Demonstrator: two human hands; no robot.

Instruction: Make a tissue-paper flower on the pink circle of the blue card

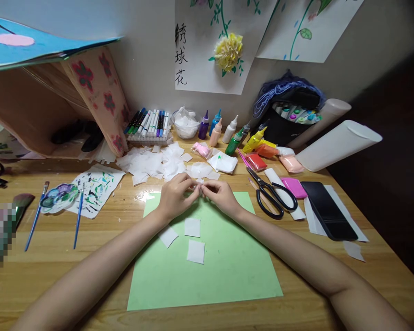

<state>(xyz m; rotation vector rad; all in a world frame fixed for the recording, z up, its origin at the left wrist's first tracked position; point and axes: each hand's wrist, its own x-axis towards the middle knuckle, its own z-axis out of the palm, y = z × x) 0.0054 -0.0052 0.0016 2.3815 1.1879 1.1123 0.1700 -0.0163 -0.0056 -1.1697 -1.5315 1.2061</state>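
My left hand (175, 195) and my right hand (221, 195) meet over the far edge of a green paper sheet (207, 287). Fingertips of both are pinched together on a small piece of white tissue paper (200, 181), mostly covered by the fingers. On the green sheet lie a white paper square (192, 227), a second white square (196, 251) nearer to me, and a third square (168, 236) partly under my left forearm. Just beyond my hands spreads a loose pile of white tissue pieces (145, 161).
Black-handled scissors (272, 193) and a phone (327, 209) lie on the right. Paint bottles (232, 126), a bowl of tissue (185, 123) and a box of markers (148, 124) stand at the back. Paintbrushes (37, 220) and a stained paper (96, 188) are on the left.
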